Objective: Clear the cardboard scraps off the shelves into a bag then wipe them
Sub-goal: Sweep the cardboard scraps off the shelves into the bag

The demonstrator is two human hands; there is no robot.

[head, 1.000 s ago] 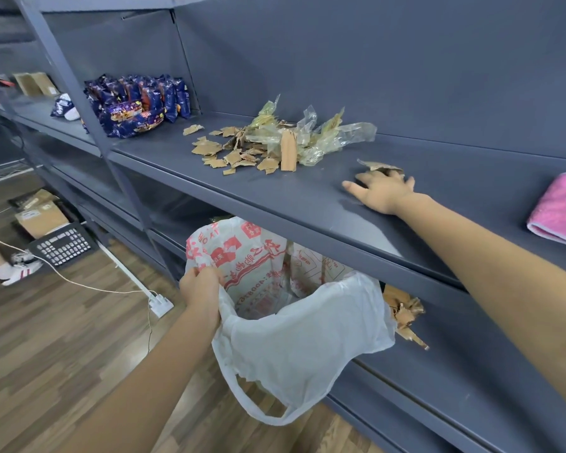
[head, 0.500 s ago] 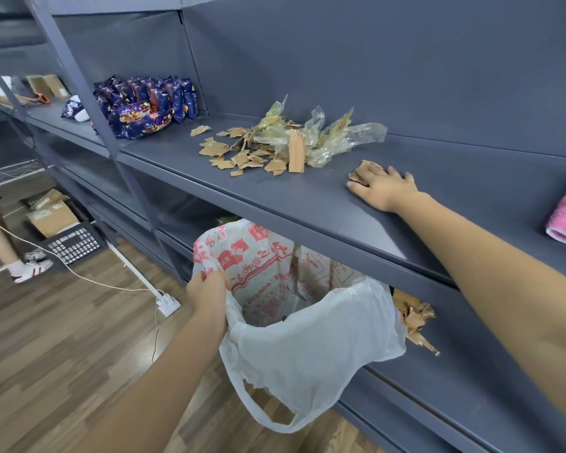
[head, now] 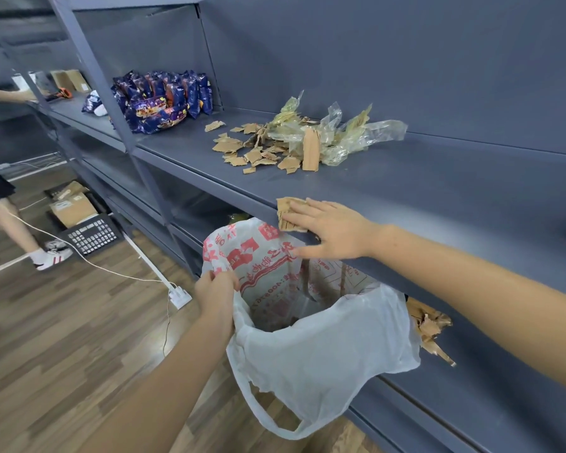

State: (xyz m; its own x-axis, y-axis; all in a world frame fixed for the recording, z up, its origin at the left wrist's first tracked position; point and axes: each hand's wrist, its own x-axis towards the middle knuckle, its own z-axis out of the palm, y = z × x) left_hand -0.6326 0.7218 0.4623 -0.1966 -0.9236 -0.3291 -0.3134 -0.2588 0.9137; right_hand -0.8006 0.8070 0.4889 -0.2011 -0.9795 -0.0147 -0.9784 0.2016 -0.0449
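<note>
On shelf (head: 438, 191) edge, torn tan cardboard scrap (head: 285, 206)

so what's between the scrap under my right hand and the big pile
Bare shelf only, in the head view, between that scrap and the pile.

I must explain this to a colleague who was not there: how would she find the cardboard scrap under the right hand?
Find the long grey shelf with the heap of scraps. Follow its front edge to the spot above the open white bag. There the cardboard scrap lies alone under the fingers of the right hand, overhanging the edge, apart from the heap.
</note>
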